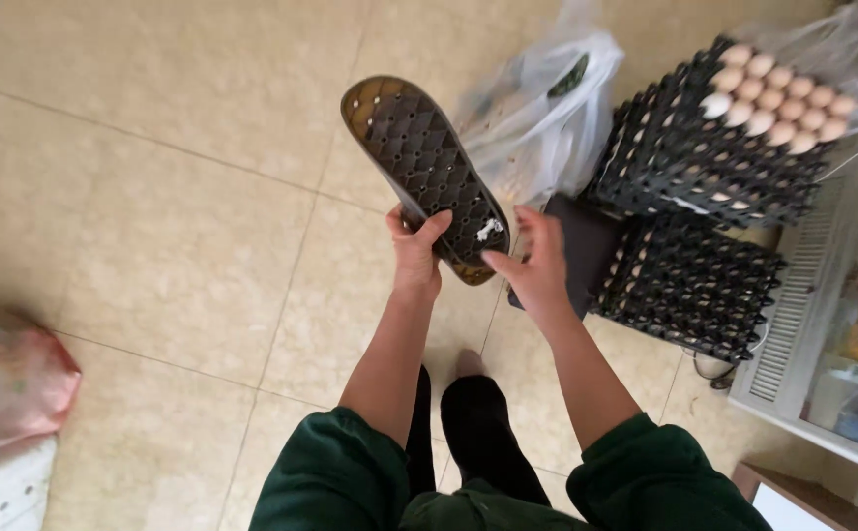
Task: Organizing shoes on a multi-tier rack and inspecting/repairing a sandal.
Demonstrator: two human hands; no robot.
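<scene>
My left hand (416, 251) grips a dark slipper (419, 162) by its heel end, sole turned up toward me. The sole has a diamond tread, and a small white bit (489, 230) is stuck in it near the heel. My right hand (535, 264) hovers just right of the heel with fingers spread, its fingertips close to that white bit and holding nothing. Both forearms come out of dark green sleeves. A bare foot (467, 364) shows below on the tiled floor (183, 246).
Stacked black egg trays (689, 162) with eggs (778, 93) on top stand at the right, beside a clear plastic bag (537, 108). A white cabinet (802, 324) lies at the far right. A pink bag (6, 383) rests at the left edge.
</scene>
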